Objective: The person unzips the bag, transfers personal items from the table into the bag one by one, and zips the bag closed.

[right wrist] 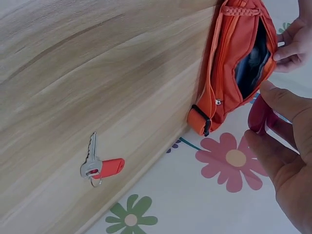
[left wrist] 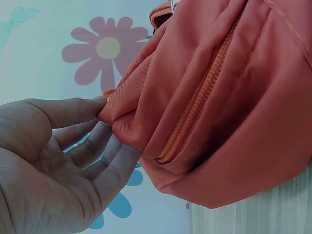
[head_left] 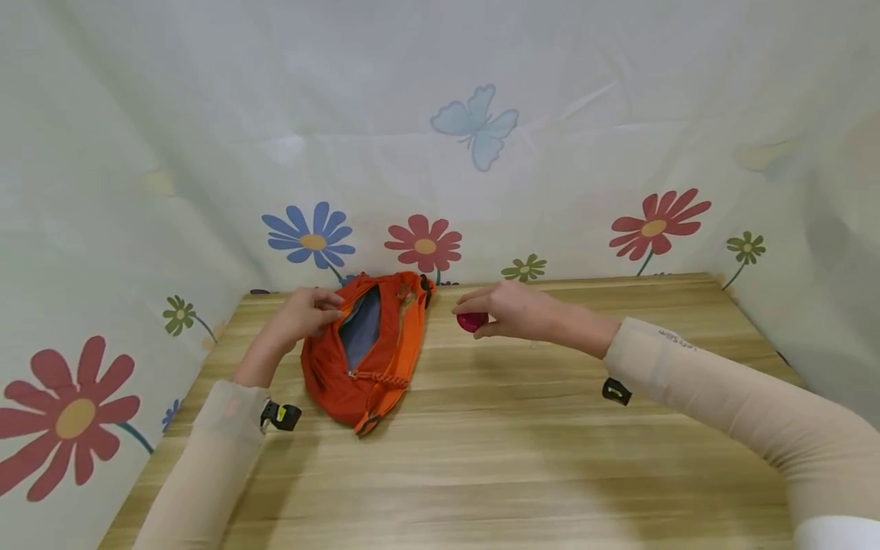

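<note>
An orange waist bag lies on the table, its zipped pocket gaping to show a grey lining. My left hand pinches the fabric at the bag's far left edge, thumb on one side and fingers on the other in the left wrist view. To the right of the bag, my right hand holds a small, glossy, dark red round object between thumb and fingers. In the right wrist view this object overlaps the bag's edge near the opening; what it is, I cannot tell.
A silver key with a red tag lies on the wooden table. The bag's orange strap with black buckles runs along its right side. A flower-printed white curtain stands behind the table's back edge.
</note>
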The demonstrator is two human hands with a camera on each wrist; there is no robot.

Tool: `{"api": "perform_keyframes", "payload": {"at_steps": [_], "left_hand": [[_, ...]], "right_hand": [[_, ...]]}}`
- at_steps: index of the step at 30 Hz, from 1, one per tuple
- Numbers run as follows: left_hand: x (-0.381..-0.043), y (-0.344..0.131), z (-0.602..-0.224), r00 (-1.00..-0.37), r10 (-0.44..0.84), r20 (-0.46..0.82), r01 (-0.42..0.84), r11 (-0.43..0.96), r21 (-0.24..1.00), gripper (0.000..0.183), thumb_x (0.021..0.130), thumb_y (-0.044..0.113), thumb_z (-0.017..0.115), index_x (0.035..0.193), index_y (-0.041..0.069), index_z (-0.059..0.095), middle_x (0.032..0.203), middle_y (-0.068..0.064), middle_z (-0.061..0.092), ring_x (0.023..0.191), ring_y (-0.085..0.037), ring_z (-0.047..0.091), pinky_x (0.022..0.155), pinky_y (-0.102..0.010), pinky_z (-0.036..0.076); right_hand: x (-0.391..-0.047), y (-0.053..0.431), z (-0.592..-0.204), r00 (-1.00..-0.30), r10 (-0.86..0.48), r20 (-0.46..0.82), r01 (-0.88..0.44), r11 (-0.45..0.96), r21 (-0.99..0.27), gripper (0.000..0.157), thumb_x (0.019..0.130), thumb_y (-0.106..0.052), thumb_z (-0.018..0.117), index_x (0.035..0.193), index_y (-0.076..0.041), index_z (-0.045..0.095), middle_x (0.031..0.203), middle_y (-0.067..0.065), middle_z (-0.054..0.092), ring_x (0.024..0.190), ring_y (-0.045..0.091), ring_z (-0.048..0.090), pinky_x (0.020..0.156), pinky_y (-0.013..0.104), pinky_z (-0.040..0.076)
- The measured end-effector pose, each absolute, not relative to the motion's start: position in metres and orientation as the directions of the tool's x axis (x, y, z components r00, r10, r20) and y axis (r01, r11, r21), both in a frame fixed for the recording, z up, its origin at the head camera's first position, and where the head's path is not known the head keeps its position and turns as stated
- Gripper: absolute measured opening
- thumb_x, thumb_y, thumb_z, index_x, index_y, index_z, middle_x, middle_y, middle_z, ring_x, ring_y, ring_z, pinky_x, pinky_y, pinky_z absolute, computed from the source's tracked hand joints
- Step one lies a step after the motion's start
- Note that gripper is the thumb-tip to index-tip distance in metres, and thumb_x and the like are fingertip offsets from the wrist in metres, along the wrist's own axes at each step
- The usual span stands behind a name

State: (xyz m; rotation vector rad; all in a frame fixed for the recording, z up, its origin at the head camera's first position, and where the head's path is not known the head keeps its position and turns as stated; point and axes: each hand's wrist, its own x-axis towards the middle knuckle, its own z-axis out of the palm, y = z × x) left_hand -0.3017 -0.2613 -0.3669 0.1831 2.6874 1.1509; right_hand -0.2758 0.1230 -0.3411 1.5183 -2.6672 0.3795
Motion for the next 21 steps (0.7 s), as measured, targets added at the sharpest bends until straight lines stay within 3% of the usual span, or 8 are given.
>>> {"api": "perform_keyframes", "payload": {"at_steps": [7, 14, 21], "left_hand": [[-0.296, -0.265, -0.369, -0.972, 0.195, -0.133, 0.037, 0.683, 0.730, 0.037, 0.101, 0.010, 0.062, 0.133, -0.008, 0.059, 0.118, -0.025, 0.063, 0.083, -0.020, 0.060, 0.068, -0.028, 0.055], [-0.283, -0.283, -0.368, -0.974, 0.173, -0.145, 0.015, 0.691, 0.723, 0.039, 0.102, 0.010, 0.061, 0.133, -0.013, 0.055, 0.116, -0.026, 0.063, 0.086, -0.018, 0.063, 0.070, -0.030, 0.057], [-0.301, -0.263, -0.369, -0.959, 0.235, -0.159, 0.043, 0.674, 0.738, 0.040, 0.102, 0.012, 0.062, 0.134, -0.010, 0.056, 0.115, -0.023, 0.063, 0.081, -0.018, 0.059, 0.066, -0.028, 0.054]], "right_hand": [[-0.282, 0.118, -0.352, -0.521, -0.837, 0.165, -0.849, 0.490, -0.195, 0.047, 0.089, -0.021, 0.081, 0.132, -0.007, 0.068, 0.128, 0.009, 0.069, 0.106, 0.021, 0.070, 0.089, 0.031, 0.057], [-0.292, 0.096, -0.371, -0.458, -0.875, 0.154, -0.881, 0.426, -0.205, 0.045, 0.092, -0.025, 0.078, 0.133, -0.009, 0.067, 0.129, 0.006, 0.068, 0.107, 0.016, 0.067, 0.091, 0.026, 0.054], [-0.292, 0.101, -0.385, -0.493, -0.850, 0.184, -0.866, 0.459, -0.200, 0.046, 0.090, -0.025, 0.080, 0.132, -0.011, 0.069, 0.128, 0.005, 0.070, 0.109, 0.017, 0.068, 0.088, 0.024, 0.055]]}}
